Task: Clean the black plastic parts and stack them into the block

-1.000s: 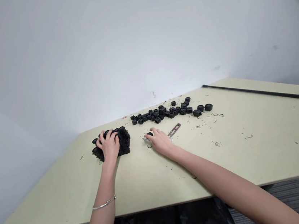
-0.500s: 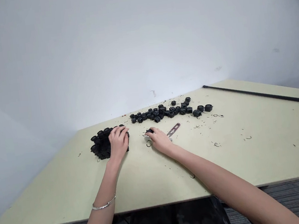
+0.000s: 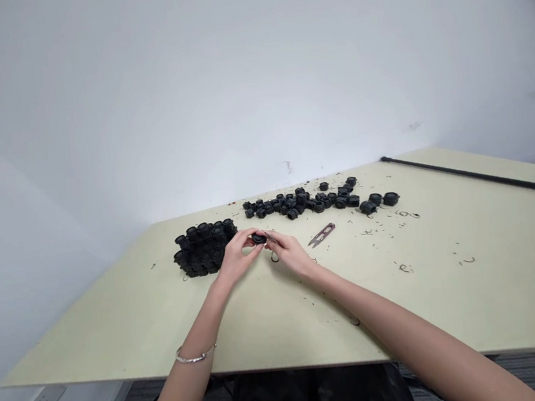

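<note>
Between the fingertips of my left hand (image 3: 236, 260) is a small black round plastic part (image 3: 259, 238), its ringed opening facing up. My right hand (image 3: 289, 253) meets it from the right, pinching a thin grey blade-like tool (image 3: 271, 238) against the part's edge; the fingers hide most of this tool. Just left of my left hand stands a stacked block of similar black plastic parts (image 3: 200, 251). To the right of my right hand, thread snips (image 3: 322, 235) lie on the table, apart from both hands.
Loose black parts (image 3: 299, 202) lie scattered near the wall, with a few more (image 3: 375, 202) to their right. Thin black trimmings (image 3: 405, 268) litter the pale table (image 3: 131, 328). A long black rod (image 3: 479, 174) lies along the right side.
My left hand has left the stacked block and moved right to hold the round part. My right hand has come up to meet it. The view has shifted slightly.
</note>
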Tool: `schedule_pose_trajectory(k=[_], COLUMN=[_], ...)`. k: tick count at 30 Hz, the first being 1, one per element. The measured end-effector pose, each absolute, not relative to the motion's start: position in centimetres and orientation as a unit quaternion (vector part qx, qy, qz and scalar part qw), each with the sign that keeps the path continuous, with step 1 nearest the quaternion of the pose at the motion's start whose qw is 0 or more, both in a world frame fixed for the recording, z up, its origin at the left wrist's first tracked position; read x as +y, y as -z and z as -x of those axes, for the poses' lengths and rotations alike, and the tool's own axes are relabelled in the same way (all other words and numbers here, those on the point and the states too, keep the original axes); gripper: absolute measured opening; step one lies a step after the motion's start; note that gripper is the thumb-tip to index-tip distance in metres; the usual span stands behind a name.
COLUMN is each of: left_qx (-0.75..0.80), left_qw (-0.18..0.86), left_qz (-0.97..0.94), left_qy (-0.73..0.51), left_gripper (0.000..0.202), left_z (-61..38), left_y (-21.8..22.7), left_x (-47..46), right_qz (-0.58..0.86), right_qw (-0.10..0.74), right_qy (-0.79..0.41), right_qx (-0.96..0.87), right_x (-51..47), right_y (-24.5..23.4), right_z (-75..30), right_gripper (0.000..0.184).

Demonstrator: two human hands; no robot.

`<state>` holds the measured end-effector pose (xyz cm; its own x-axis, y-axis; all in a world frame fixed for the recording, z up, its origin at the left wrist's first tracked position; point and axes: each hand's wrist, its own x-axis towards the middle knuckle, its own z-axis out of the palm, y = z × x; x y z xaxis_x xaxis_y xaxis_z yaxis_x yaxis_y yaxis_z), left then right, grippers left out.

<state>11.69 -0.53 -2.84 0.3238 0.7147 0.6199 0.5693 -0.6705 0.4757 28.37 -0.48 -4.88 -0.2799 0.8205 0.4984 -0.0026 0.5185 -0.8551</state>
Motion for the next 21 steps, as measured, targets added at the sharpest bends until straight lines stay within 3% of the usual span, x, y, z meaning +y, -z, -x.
schedule_pose_trajectory(k=[10,15,21], left_qx=[0.555,0.578,0.627], left_qw=[-0.136,-0.239,-0.28], left_qz=[-0.621,-0.625,-0.617], left_qy=[-0.537,-0.467,-0.385], left_gripper=[0.03,0.025,0.026], left_z=[-6.5,-5.2,-6.1], left_y=[1.2,1.2,1.4], left_x=[0.6,1.1,1.2], right_qz=[0.374,0.378,0.376], right_qw=[0.515,0.503,0.492], right_qy=[-0.358,-0.348,-0.345], right_qx=[-0.683,-0.696,-0.705], right_x=[-0.5,-0.3,-0.5], right_y=[4.7,5.2,5.0], right_z=[-28.8,-28.8,-28.8], right_gripper=[0.03,0.03,0.028])
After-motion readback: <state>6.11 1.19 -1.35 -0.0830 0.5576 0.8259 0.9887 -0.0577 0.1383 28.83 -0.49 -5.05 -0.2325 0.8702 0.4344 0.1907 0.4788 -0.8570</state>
